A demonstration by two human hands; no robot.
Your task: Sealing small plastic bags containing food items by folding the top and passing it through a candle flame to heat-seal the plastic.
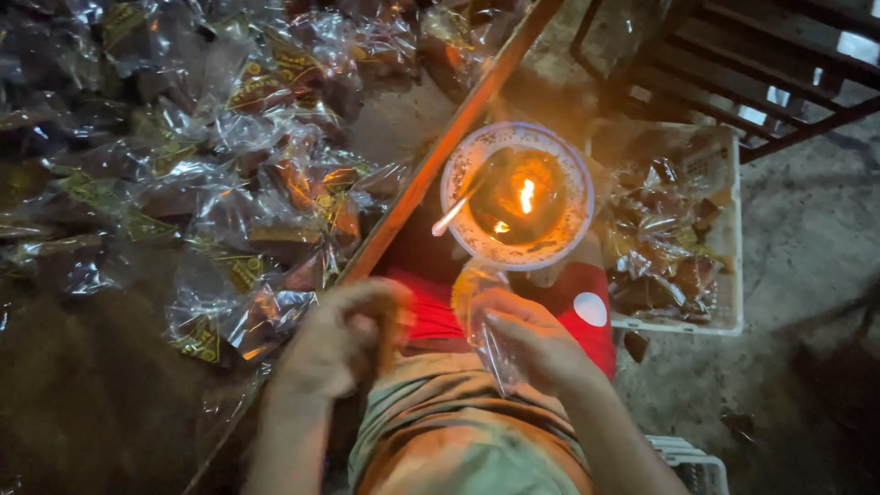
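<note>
Packets [229,183] of wrapped snacks, too many to count, lie in a big pile left of the one bowl [458,174] with its little flame [526,195]. One white basket [729,275] right of the bowl holds more. Below the bowl, the right hand [541,344] pinches one clear, unsealed bag [477,302]. The left hand [344,335] is curled shut; what it holds is blurred. Many look done.

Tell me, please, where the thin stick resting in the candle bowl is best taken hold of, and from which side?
Probably by the pale outer end of the stick, which juts over the bowl's left rim. Coming from the lower left, where the left hand is, keeps fingers away from the flame, since the stick's inner end points toward it.
</note>
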